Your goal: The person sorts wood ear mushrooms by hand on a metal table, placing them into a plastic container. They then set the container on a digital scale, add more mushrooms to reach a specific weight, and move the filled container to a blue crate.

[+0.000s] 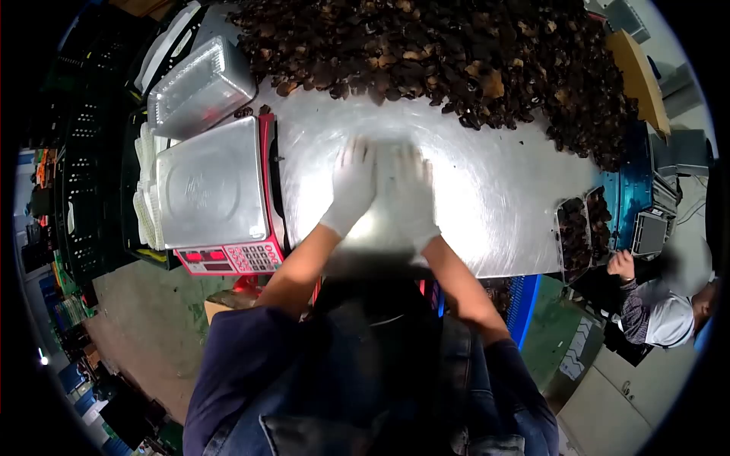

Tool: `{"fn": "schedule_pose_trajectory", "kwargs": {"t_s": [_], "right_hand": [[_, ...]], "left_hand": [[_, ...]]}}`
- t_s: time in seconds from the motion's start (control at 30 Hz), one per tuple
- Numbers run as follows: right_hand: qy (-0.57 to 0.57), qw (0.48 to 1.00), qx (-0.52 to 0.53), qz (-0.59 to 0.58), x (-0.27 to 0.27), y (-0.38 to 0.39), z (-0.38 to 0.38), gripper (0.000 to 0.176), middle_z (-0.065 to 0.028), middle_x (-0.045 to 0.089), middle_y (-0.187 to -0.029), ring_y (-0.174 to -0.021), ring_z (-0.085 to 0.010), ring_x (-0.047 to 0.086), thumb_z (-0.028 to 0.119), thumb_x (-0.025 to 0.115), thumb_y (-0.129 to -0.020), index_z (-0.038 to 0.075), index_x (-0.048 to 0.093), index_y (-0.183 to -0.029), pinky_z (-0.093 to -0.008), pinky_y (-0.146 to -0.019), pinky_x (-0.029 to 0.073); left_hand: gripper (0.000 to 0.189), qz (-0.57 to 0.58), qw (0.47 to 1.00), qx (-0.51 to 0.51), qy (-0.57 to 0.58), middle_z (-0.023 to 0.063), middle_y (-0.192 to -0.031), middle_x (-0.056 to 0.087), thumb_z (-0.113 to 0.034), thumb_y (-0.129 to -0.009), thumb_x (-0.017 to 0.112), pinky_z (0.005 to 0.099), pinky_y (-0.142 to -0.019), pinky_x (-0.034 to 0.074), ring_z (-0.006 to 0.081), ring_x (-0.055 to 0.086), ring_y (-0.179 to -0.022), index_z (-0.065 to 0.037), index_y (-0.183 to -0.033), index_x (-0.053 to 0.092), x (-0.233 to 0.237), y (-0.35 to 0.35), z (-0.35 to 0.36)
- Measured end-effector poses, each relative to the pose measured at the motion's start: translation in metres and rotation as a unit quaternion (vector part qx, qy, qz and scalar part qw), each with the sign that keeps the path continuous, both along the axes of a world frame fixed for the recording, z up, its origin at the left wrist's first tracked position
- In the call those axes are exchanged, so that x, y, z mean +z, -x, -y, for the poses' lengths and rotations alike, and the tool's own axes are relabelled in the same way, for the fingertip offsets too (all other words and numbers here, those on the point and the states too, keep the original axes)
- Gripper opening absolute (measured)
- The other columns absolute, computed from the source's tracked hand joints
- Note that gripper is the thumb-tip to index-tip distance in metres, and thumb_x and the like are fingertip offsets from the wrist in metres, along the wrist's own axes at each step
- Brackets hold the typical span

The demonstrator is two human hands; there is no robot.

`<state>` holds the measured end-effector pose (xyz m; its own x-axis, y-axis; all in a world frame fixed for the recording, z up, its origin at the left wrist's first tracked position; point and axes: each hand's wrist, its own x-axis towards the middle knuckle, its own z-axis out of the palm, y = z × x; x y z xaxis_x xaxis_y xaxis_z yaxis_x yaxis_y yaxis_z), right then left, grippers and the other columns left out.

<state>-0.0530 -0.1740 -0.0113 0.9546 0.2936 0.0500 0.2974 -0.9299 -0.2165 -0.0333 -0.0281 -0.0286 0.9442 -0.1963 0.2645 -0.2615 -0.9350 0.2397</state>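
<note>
Head view: at the near edge of the metal table (pixel 487 228), the person's two forearms reach in over the top. A blue crate (pixel 525 304) sits below that edge, to the right. By the near left corner stands a red scale (pixel 255 258) with a flat metal plate (pixel 209 182); white knitted fabric (pixel 144 190) lies just left of it.

Between the scale and the right edge, the left hand (pixel 353 182) and the right hand (pixel 413 190), both in pale gloves, are palm down over the middle of the tabletop, side by side with a narrow gap between them. Both are open, fingers stretched toward the far edge, gripping nothing; the right one is blurred, and whether its palm presses the metal I cannot tell.

Near the right edge, clear containers (pixel 574 235) hold dark pieces. Farther left, beyond the scale, are clear plastic trays (pixel 199 87). The heap of dark brown pieces (pixel 426 57) spreads along the far side into the far right corner, beyond the fingertips and apart from both hands. A co-worker (pixel 665 311) is off to the right, past the table.
</note>
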Motion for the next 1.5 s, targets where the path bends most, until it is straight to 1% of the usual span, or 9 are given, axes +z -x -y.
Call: {"fn": "schedule_pose_trajectory", "kwargs": {"t_s": [0.23,0.33,0.4,0.43,0.5,0.67,0.93,1.2,1.5], "right_hand": [[0.055,0.98,-0.01,-0.189,0.004,-0.016,-0.029,0.063,-0.0157,0.032,-0.156,-0.147,-0.0321,0.022,0.031,0.044,-0.096,0.008,0.031,-0.152,-0.0525,-0.12,0.011],[0.072,0.953,-0.293,0.012,-0.012,0.069,0.071,0.072,-0.0197,0.032,-0.155,-0.145,-0.0351,0.026,0.031,0.055,-0.093,0.005,0.026,-0.153,-0.0503,-0.118,0.02],[0.271,0.882,-0.383,-0.041,0.005,0.16,0.154,0.064,-0.0173,0.038,-0.152,-0.139,-0.0344,0.036,0.041,0.047,-0.099,0.005,0.033,-0.151,-0.0497,-0.113,0.029],[0.185,0.868,-0.458,-0.053,-0.001,0.215,0.205,0.069,-0.0138,0.038,-0.152,-0.141,-0.0304,0.033,0.049,0.047,-0.097,0.008,0.032,-0.151,-0.0534,-0.11,0.032],[0.255,0.701,-0.632,-0.212,0.014,0.268,0.253,0.066,-0.0146,0.038,-0.151,-0.14,-0.0303,0.034,0.05,0.053,-0.095,0.009,0.042,-0.145,-0.0537,-0.104,0.038],[-0.013,0.938,-0.332,0.1,0.054,0.136,0.201,0.051,-0.0271,0.047,-0.139,-0.127,-0.0452,0.046,0.021,0.063,-0.088,0.005,0.052,-0.135,-0.048,-0.107,0.038],[-0.09,0.948,-0.204,0.228,0.04,-0.182,0.111,0.074,-0.0216,0.042,-0.145,-0.132,-0.0386,0.043,0.035,0.08,-0.075,0.018,0.049,-0.14,-0.0501,-0.104,0.039],[-0.099,0.985,-0.101,0.094,-0.007,-0.054,0.098,0.065,-0.0076,0.05,-0.132,-0.124,-0.0287,0.045,0.026,0.073,-0.076,0.024,0.052,-0.137,-0.0479,-0.1,0.034],[-0.16,0.963,-0.194,0.092,0.022,0.01,0.154,0.066,-0.025,0.035,-0.15,-0.137,-0.0429,0.036,0.029,0.067,-0.088,0.009,0.043,-0.146,-0.0493,-0.112,0.029]], "left_hand": [[0.058,-0.054,0.985,0.012,0.162,0.0346,-0.145,0.035,-0.009,-0.088,0.053,0.0496,-0.117,0.026,0.0498,0.033,-0.136,0.015,-0.139,0.037,0.0,0.065,-0.023],[0.062,-0.144,0.981,-0.066,0.11,0.0238,-0.147,0.04,-0.009,-0.089,0.05,0.0441,-0.118,0.028,0.0398,0.036,-0.139,0.01,-0.144,0.03,-0.001,0.086,0.032],[0.059,-0.471,0.83,-0.139,0.264,0.0211,-0.148,0.04,-0.008,-0.091,0.045,0.0424,-0.119,0.027,0.0371,0.036,-0.139,0.009,-0.145,0.03,0.044,0.083,0.055],[0.058,-0.101,0.949,-0.299,0.03,0.0192,-0.15,0.039,-0.011,-0.091,0.045,0.0419,-0.119,0.027,0.0339,0.036,-0.14,0.006,-0.145,0.034,0.008,0.115,0.057],[0.057,-0.119,0.939,-0.324,-0.008,0.0191,-0.15,0.04,-0.014,-0.09,0.046,0.042,-0.116,0.031,0.0321,0.039,-0.139,0.005,-0.143,0.04,0.005,0.116,0.056],[0.055,-0.121,0.954,-0.272,0.04,0.0205,-0.147,0.043,-0.016,-0.088,0.05,0.0428,-0.111,0.034,0.0336,0.042,-0.136,0.003,-0.139,0.047,-0.009,0.083,0.009],[0.084,-0.089,0.981,-0.12,0.12,0.0254,-0.149,0.035,-0.034,-0.086,0.069,0.0519,-0.109,0.033,0.0451,0.036,-0.135,0.004,-0.149,0.029,0.04,0.032,0.007],[0.119,-0.1,0.986,-0.075,0.107,0.0281,-0.155,0.023,-0.048,-0.069,0.081,0.053,-0.116,0.021,0.0455,0.024,-0.143,0.007,-0.151,0.016,-0.001,-0.051,0.044],[0.117,-0.106,0.98,-0.101,0.133,0.0254,-0.154,0.026,-0.046,-0.068,0.082,0.0522,-0.114,0.025,0.0418,0.028,-0.141,0.005,-0.151,0.018,-0.004,-0.029,0.043]]}}
